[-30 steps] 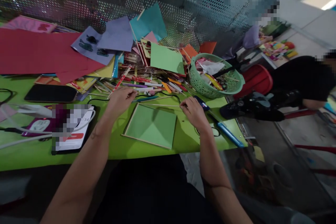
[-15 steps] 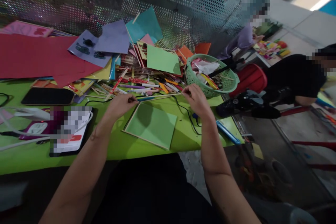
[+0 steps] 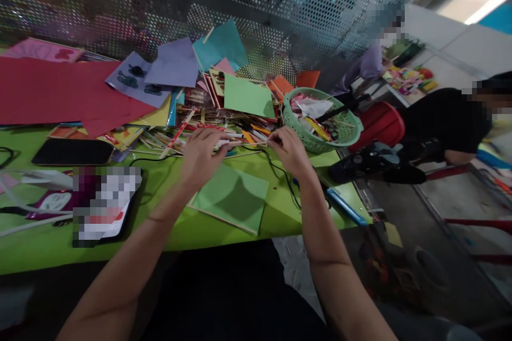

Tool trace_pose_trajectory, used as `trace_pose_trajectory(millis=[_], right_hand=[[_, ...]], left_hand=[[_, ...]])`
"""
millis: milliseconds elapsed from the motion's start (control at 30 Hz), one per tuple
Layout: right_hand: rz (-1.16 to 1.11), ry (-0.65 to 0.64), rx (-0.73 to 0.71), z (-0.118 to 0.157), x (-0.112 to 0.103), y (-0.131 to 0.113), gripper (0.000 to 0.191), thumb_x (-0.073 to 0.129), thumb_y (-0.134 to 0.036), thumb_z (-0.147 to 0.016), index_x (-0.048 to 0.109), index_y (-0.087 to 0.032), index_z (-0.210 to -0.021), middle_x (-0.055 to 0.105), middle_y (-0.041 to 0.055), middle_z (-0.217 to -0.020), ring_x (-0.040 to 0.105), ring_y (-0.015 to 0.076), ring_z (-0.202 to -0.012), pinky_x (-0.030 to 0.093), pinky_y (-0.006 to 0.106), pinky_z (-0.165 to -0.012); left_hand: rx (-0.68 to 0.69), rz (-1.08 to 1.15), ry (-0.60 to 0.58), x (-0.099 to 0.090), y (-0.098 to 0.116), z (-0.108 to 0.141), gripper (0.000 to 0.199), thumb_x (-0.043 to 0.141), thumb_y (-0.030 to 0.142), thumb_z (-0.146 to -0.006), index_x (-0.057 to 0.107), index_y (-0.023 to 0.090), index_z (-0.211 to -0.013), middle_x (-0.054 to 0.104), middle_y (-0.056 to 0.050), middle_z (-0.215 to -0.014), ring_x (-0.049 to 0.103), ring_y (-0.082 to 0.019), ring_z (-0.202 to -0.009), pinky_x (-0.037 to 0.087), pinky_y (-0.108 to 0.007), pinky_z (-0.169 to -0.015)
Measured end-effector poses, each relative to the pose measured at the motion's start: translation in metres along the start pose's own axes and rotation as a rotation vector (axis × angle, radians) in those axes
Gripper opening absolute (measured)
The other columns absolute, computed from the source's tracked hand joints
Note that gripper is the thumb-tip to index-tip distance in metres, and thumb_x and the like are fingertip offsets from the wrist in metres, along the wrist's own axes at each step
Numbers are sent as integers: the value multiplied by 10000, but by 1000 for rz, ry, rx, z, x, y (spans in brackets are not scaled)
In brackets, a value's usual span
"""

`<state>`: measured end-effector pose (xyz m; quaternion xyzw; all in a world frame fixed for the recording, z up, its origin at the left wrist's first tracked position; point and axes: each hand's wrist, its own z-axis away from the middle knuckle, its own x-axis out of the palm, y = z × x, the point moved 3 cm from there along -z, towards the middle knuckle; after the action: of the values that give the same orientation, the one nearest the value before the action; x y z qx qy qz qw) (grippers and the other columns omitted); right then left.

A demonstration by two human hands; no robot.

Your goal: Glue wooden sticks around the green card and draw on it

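Note:
Between my hands a thin pale wooden stick (image 3: 248,144) is held level above the table. My left hand (image 3: 206,153) has its fingers closed around the stick's left part. At its right end my right hand (image 3: 286,149) pinches it. Below them lies a green paper square (image 3: 234,197) with thin sticks along its left and front edges; my left hand and wrist cover its upper left corner. Behind my hands, markers and loose sticks (image 3: 160,141) are heaped.
A green basket (image 3: 344,138) of supplies stands at the back right. A blue cutter (image 3: 346,206) lies near the right edge. Left are a black phone (image 3: 72,152), a tablet (image 3: 120,218) and red paper (image 3: 52,90). A person in black (image 3: 448,117) is at the right.
My left hand has moved right along the stick, toward my right hand, and its fingers now wrap around it. My right hand still pinches the other end, slightly further left.

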<state>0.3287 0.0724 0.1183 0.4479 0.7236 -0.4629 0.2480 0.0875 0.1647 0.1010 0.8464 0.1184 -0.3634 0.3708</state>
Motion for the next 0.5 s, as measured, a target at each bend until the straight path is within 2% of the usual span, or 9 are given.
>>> trace_pose_trajectory(millis=[100, 200, 333, 500], right_hand=[[-12, -23, -37, -9, 4, -13, 101, 546, -236, -987, 571, -236, -889, 628, 78, -949, 588, 260, -957, 465, 399, -880], [-8, -53, -57, -14, 8, -20, 106, 538, -234, -995, 574, -240, -895, 635, 80, -965, 585, 260, -975, 464, 396, -891], [-2, -79, -78, -14, 13, -28, 135, 505, -257, -1022, 593, -233, -923, 633, 86, -980, 577, 257, -1004, 461, 392, -919], [-71, -149, -69, -18, 26, -26, 221, 493, -338, -1042, 632, -205, -932, 645, 85, -973, 588, 231, -972, 470, 356, -884]], left_hand=[[68, 74, -54, 14, 27, -11, 199, 604, 308, -991, 744, 253, -1121, 766, -67, -1199, 630, -286, -1179, 430, -427, -1013], [63, 100, -69, 26, 37, -20, 157, 632, 258, -961, 762, 260, -1050, 786, -58, -1114, 655, -283, -1097, 422, -431, -972], [47, 130, -52, 35, 33, -23, 103, 643, 237, -927, 745, 243, -939, 775, -72, -1021, 661, -275, -1023, 422, -418, -923], [15, 248, -58, 37, 14, -16, 90, 610, 221, -909, 695, 212, -882, 734, -90, -1001, 657, -225, -910, 459, -344, -808]])
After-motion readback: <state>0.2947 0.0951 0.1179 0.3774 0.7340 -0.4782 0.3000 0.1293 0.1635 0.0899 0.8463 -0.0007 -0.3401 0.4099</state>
